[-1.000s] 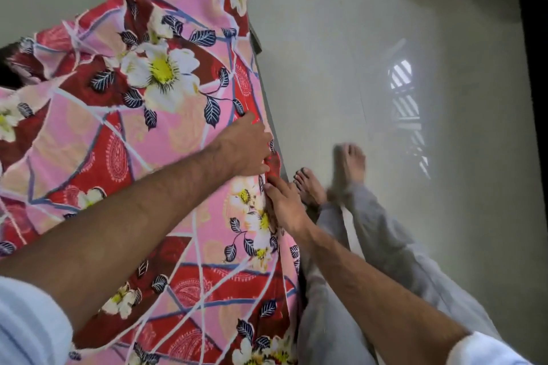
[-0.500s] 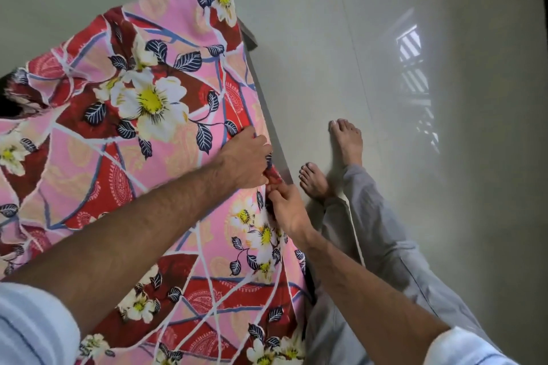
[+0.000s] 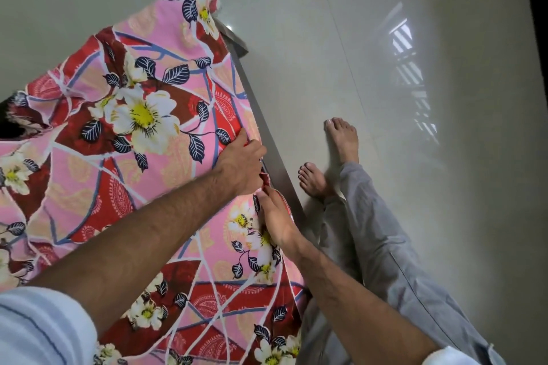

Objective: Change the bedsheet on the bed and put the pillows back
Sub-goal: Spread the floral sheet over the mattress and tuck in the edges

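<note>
Gripping the bedsheet [image 3: 124,139] at its R edge, both hands work close together along the side of the bed frame [image 3: 268,139]. Left hand [image 3: 241,167] is curled shut, fingers pinching a fold of the pink/red floral fabric right at the edge; vs half a sec ago it sits a bit further up the edge, w/ more of the grey frame rail now bare beside it. Right hand [image 3: 274,218] lies just below the left, nearly touching it, fingers pressed down onto the sheet edge & partly tucked under; cannot tell how tightly it's closed, fingertips are hidden by cloth. Sheet covers the bed from the far corner down to the near bottom of view, far corner flap sticking up past the frame end. Compared w/ 1 s ago the feet have settled: both bare feet [image 3: 341,142] are planted on the glossy floor [image 3: 415,216] beside the rail, one ahead of the other, no blur now. Grey trouser legs [image 3: 385,261] run alongside the bed. Window reflection on the floor sits lower-right of where it was.
</note>
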A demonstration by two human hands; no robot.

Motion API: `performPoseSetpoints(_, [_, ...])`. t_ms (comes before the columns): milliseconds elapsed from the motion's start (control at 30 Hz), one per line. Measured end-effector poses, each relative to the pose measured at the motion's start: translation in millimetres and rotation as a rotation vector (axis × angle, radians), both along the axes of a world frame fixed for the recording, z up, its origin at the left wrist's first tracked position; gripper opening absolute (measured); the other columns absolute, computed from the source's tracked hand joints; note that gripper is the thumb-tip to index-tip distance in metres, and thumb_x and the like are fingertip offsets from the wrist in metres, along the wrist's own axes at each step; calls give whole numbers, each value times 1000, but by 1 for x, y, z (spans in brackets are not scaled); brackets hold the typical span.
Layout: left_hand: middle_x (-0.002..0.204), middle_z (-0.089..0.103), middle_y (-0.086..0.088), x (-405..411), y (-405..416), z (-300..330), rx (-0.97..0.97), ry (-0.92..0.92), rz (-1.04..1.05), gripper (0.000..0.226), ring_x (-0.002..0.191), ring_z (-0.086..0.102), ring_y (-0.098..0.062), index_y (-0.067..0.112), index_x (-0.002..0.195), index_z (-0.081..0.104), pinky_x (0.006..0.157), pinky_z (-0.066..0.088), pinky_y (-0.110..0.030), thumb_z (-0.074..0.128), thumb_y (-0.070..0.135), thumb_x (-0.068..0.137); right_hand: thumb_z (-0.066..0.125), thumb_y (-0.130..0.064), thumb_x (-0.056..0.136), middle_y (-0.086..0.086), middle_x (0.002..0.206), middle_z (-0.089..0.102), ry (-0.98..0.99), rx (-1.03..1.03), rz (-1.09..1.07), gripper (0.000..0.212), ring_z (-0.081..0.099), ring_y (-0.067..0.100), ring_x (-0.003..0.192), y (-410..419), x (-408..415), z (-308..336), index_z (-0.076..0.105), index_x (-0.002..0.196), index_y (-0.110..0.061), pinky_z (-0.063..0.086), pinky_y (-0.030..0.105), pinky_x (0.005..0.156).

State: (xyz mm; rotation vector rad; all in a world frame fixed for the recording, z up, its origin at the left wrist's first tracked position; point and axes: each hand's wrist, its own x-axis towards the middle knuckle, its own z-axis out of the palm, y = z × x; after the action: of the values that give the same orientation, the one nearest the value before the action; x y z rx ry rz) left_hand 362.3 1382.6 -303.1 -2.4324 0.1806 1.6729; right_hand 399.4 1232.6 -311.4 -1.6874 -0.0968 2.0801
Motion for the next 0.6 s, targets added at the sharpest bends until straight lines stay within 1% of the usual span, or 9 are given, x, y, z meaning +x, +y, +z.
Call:
performPoseSetpoints(33, [133, 49, -18, 0, 0, -2, -8, -6, 26, 47, 132, 44, -38, 16, 129, 63, 109, 31, -67, 53, 52, 101, 30, -50, 104, -15, 118, 66, 17, 15, 9, 45, 60, 2, 109, 2, 5, 0, 57, 133, -28, 42, 27, 99])
performPoseSetpoints(100, [139, 47, -16, 1, 3, -4, -35, -27, 121, 52, 134, 43, -34, 13, 137, 56, 113, 30, -63, 38, 51, 105, 28, -50, 106, -13, 95, 73, 44, 8, 31, 50, 66, -3, 87, 4, 12, -7, 68, 115, -22, 43, 19, 85])
performPoseSetpoints(167, [145, 47, -15, 3, 5, -4, -53, -42, 175, 57, 136, 44, -33, 15, 141, 51, 115, 28, -62, 27, 52, 106, 32, -49, 103, -5, 83, 74, 22, -31, 47, 53, 66, 3, 75, 9, 16, -15, 71, 94, -14, 46, 26, 79])
performPoseSetpoints(233, [136, 58, -12, 4, 5, -2, -84, -17, 156, 52, 127, 53, -35, 17, 135, 53, 111, 32, -62, 29, 54, 106, 35, -53, 92, 4, 100, 74, -6, -50, 76, 54, 67, 14, 91, 17, 16, -22, 69, 105, -13, 50, 38, 90])
performPoseSetpoints(300, [119, 65, -6, 2, 5, -3, -141, 25, 93, 40, 112, 61, -32, 21, 126, 58, 101, 40, -57, 43, 52, 104, 36, -52, 91, 5, 111, 70, 19, -78, 62, 52, 65, 18, 99, 21, 13, -21, 63, 116, -14, 50, 39, 90])
performPoseSetpoints(333, [115, 65, -4, 2, 6, -4, -156, 36, 70, 37, 108, 63, -30, 23, 123, 59, 96, 42, -53, 49, 52, 102, 37, -48, 97, 2, 109, 68, 52, -92, 29, 45, 64, 15, 96, 19, 10, -22, 59, 116, -14, 48, 33, 82])
performPoseSetpoints(400, [112, 68, -3, 1, 8, -6, -147, 19, 109, 39, 104, 63, -27, 23, 123, 57, 91, 42, -47, 45, 55, 103, 37, -43, 102, -3, 98, 66, 117, -119, -15, 32, 61, 8, 86, 12, 7, -21, 54, 111, -18, 43, 27, 73])
performPoseSetpoints(500, [115, 69, -3, 2, 8, -8, -129, 35, 119, 43, 105, 61, -24, 22, 120, 57, 91, 38, -43, 33, 54, 106, 37, -42, 102, 4, 99, 73, 200, -189, -45, 39, 66, 16, 82, 6, 11, -28, 63, 112, -16, 47, 28, 76])
performPoseSetpoints(600, [115, 69, -3, 4, 8, -11, -116, 47, 114, 46, 103, 60, -22, 21, 107, 61, 90, 36, -42, 28, 53, 106, 34, -32, 105, 14, 103, 73, 187, -154, 207, 43, 67, 21, 77, 20, 25, -41, 66, 110, -4, 48, 24, 66])
